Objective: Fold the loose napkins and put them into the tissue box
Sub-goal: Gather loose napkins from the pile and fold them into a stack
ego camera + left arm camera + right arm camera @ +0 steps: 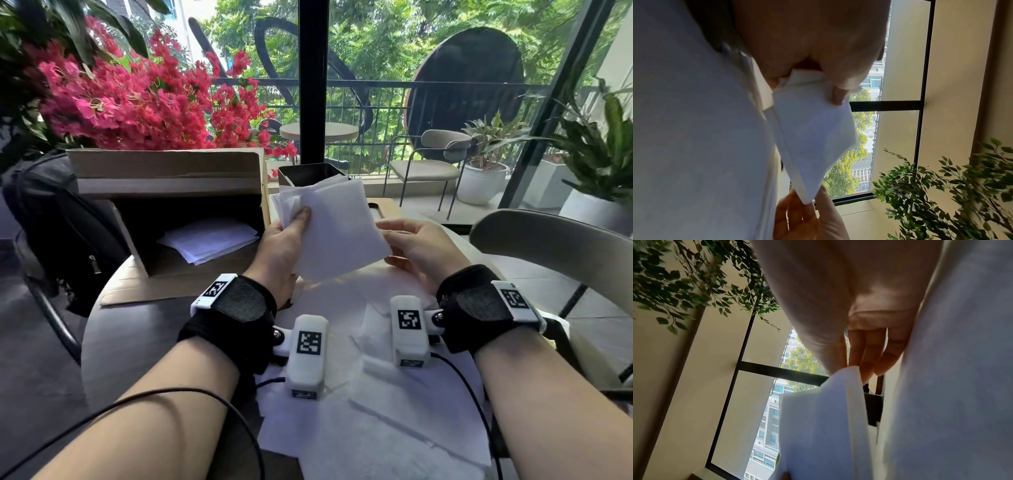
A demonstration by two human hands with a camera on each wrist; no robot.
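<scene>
Napkins first: loose unfolded ones (394,394) are spread all over the near half of the round table (137,342), under both wrists. Cardboard box (164,192) sits back left on its side with more sheets (209,240) inside. Dark tissue box (310,173) is at the far edge, open top. Folded stack (337,226) is held up just in front of it: left hand (281,246) pinches its left edge, thumb on top, and right hand (416,248) pinches the right corner.

I see a round dark table (137,342): open brown cardboard box (164,192) on it, loose white napkins (376,411) right of the box.
</scene>
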